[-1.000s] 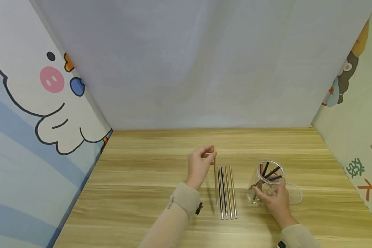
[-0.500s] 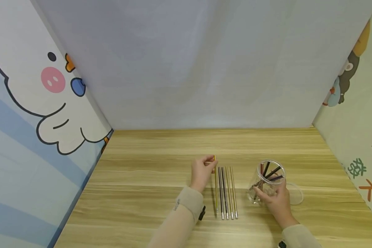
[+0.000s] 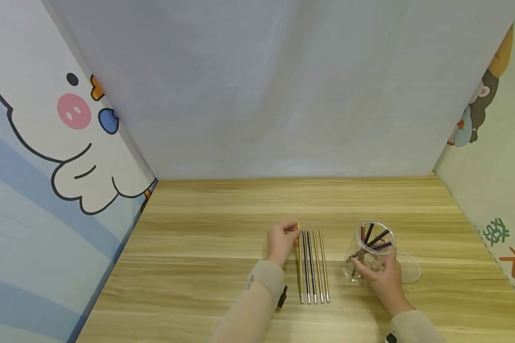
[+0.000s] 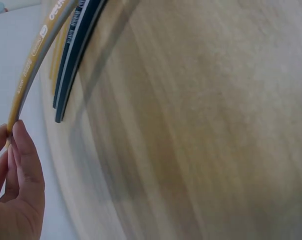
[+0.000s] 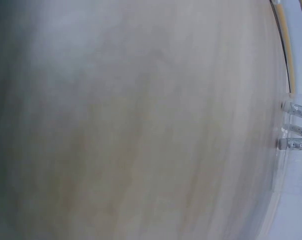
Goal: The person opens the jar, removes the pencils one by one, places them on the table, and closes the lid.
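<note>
My left hand pinches a yellow pencil near its far end, between thumb and fingers. In the left wrist view this pencil shows white lettering and a grey side. It lies alongside a row: two dark pencils, then two yellow ones, their metal-banded ends lined up toward me. At the right, my right hand grips a clear jar holding several dark and reddish pencils. Metal-banded pencil ends show through the jar in the right wrist view.
A clear round lid lies on the wood-grain table behind the right hand, partly hidden. A grey-white panel stands along the back edge. Cartoon-printed panels rise at the left and right.
My left hand has moved down and slightly right, lowering the yellow pencil beside the row; its banded end now lines up with the others. The right hand and jar have stayed in place.
</note>
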{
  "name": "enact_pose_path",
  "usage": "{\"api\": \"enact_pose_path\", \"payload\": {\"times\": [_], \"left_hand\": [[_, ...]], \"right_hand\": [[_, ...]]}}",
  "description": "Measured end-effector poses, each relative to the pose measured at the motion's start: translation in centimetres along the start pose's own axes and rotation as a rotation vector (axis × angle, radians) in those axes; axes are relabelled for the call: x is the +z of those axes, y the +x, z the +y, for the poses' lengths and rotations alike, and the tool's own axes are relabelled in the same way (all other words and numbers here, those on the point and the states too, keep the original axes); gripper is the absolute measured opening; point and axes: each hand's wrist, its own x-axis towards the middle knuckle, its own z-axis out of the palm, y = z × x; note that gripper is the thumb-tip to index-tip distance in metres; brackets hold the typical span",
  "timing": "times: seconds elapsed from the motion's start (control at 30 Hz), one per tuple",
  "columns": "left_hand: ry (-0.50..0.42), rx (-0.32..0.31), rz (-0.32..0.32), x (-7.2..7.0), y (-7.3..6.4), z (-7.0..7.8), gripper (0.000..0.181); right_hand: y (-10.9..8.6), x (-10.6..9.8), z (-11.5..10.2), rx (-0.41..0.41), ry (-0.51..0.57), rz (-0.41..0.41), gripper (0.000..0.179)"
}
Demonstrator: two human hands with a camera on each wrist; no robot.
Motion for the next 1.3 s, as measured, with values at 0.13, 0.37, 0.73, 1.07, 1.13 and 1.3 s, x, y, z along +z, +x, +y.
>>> {"api": "enact_pose_path", "payload": {"times": [0.13, 0.37, 0.73, 1.07, 1.13, 1.3], "left_hand": [[-0.001, -0.028, 0.002, 0.2, 0.3, -0.5, 0.025], [-0.006, -0.083, 0.022, 0.7, 0.7, -1.3, 0.023], [0.082, -0.134, 0.017, 0.9, 1.3, -2.0, 0.021], [0.127, -0.148, 0.035, 1.2, 1.5, -2.1, 0.018], [0.137, -0.144, 0.044, 1.3, 1.6, -2.2, 0.017], [0.139, -0.140, 0.053, 1.4, 1.7, -2.2, 0.015]], "right_hand": [[0.0, 0.1, 0.1, -0.007, 0.004, 0.003, 0.072], [0.1, 0.4, 0.4, 0.008, -0.010, -0.003, 0.073], [0.1, 0.4, 0.6, 0.001, -0.011, 0.012, 0.070], [0.1, 0.4, 0.6, 0.010, 0.002, 0.012, 0.073], [0.1, 0.4, 0.6, 0.015, -0.001, 0.007, 0.073], [0.0, 0.4, 0.7, 0.019, -0.002, 0.004, 0.072]]}}
